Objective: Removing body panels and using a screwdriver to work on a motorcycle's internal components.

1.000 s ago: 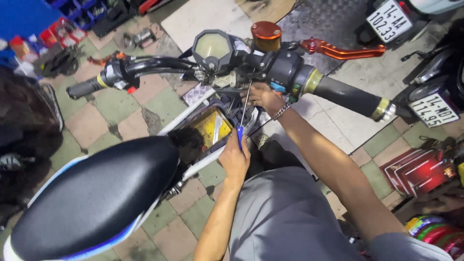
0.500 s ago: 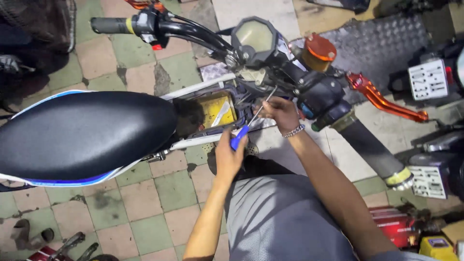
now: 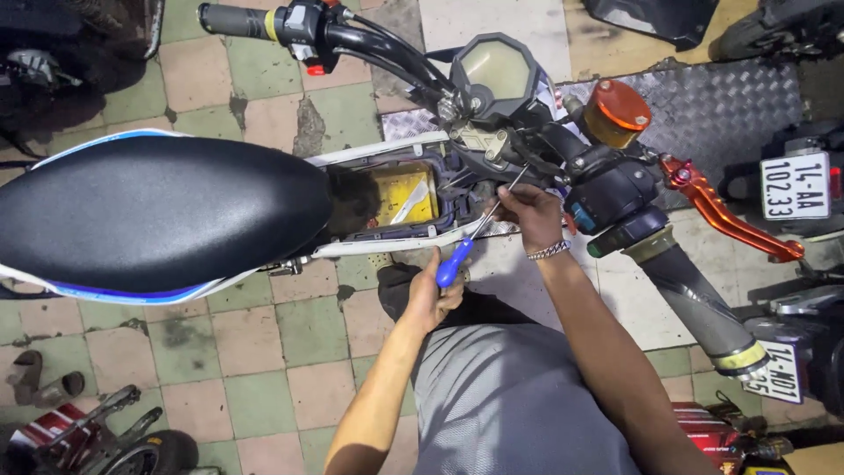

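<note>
A motorbike with a black seat (image 3: 149,211) stands across the tiled floor, its front body panel off. A yellow part (image 3: 400,193) shows inside the open frame. My left hand (image 3: 431,295) grips the blue handle of a screwdriver (image 3: 457,255), whose shaft slants up toward the frame below the round speedometer (image 3: 501,75). My right hand (image 3: 532,211), with a metal bracelet at the wrist, pinches the shaft near its tip, just left of the handlebar switch housing (image 3: 615,189). The tip itself is hidden among wires.
An orange brake lever (image 3: 730,211) and a grip (image 3: 694,303) stick out to the right, an orange fluid cap (image 3: 618,105) above them. Other parked bikes with number plates (image 3: 796,185) stand at right. A small wheeled frame (image 3: 97,440) lies at bottom left.
The view has swung right and closer, so the bike sits further left in frame. Both hands stay on the screwdriver at the frame; the handle now points lower toward me.
</note>
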